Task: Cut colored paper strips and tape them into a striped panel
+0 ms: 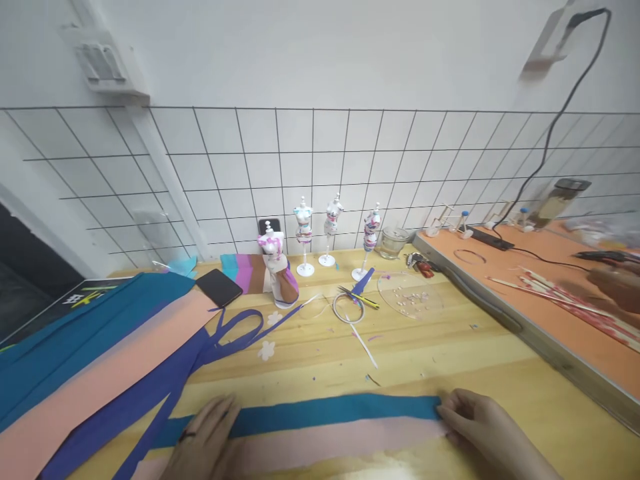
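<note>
My left hand (207, 433) lies flat with fingers spread on a long strip of teal and pink crepe paper (320, 427) at the front of the wooden table (450, 347). My right hand (475, 420) pinches the right end of the same strip, fingers closed on its edge. The strip lies stretched out between both hands.
A pile of teal, pink and purple paper sheets (100, 360) covers the left side, with a black phone (219, 287) on it. Small dress-form mannequins (303, 237) stand at the back, near scissors (357, 297), a tape ring (349, 309) and a clear plate (410, 297). An orange bench (550, 300) lies right.
</note>
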The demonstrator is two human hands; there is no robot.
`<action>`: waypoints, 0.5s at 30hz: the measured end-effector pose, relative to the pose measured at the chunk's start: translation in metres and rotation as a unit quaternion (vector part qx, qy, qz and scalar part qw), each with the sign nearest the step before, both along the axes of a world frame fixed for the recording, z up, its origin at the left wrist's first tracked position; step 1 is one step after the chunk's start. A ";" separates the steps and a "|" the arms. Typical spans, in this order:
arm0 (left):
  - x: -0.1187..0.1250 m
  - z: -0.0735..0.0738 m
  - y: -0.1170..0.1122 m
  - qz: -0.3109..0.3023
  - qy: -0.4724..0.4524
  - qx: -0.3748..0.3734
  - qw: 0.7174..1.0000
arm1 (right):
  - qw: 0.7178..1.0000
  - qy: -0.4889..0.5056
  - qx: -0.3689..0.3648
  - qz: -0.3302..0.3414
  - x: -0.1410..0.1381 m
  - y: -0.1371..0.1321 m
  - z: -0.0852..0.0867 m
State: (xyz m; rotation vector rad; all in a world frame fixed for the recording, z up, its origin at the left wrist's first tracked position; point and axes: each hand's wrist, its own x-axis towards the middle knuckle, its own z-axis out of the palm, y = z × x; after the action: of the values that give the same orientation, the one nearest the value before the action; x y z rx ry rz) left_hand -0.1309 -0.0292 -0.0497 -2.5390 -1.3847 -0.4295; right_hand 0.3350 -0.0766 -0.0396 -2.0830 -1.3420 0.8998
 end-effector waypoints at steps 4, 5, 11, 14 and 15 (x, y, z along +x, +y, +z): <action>-0.007 0.016 0.008 0.083 -0.051 -0.083 0.992 | 1.000 0.000 0.009 -0.008 0.000 -0.001 -0.003; -0.006 0.022 0.010 0.092 -0.074 -0.124 0.985 | 1.000 0.005 0.013 -0.013 -0.001 -0.001 -0.004; 0.003 0.051 0.024 0.094 -0.134 -0.284 0.945 | 0.990 0.122 0.030 -0.060 -0.005 -0.003 -0.012; 0.004 0.056 0.024 0.082 -0.129 -0.309 0.939 | 0.982 0.169 0.044 -0.076 -0.005 -0.004 -0.016; 0.003 0.058 0.024 0.080 -0.129 -0.316 0.936 | 0.980 0.175 0.046 -0.077 -0.005 -0.004 -0.017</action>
State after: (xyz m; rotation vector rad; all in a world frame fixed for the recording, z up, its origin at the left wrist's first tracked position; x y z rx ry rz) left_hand -0.1277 -0.0057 0.0078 -2.8906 -2.0959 -0.3316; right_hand 0.3303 -0.0810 -0.0567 -1.8251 -1.0042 1.0565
